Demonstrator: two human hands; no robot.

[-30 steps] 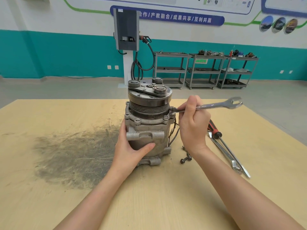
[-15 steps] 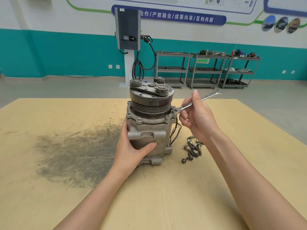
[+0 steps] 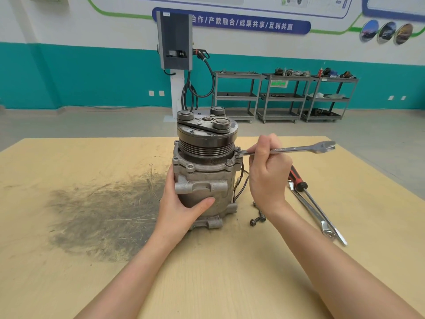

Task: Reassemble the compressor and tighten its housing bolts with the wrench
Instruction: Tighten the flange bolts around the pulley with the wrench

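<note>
Both of my hands are at the compressor (image 3: 204,171), which stands upright in the middle of the bench (image 3: 69,284), pulley end up. My left hand (image 3: 181,208) wraps the near left side of the grey housing, thumb laid across the front and the fingers hidden behind it. My right hand (image 3: 268,171) curls around the shank of the wrench (image 3: 299,148), thumb and forefinger pinching it close to the compressor. The wrench lies almost level, its left end seated on a housing bolt (image 3: 238,153) at the right edge of the flange, its open jaw end pointing far right. Several loose bolts (image 3: 258,217) lie on the bench just right of the compressor's foot, partly hidden under my right wrist. Farther right, a red-handled screwdriver (image 3: 315,201) and a second wrench (image 3: 310,210) lie side by side, touching or nearly so. Left of the compressor a dark, scratched smudge (image 3: 99,215) spreads over the bench top.
</note>
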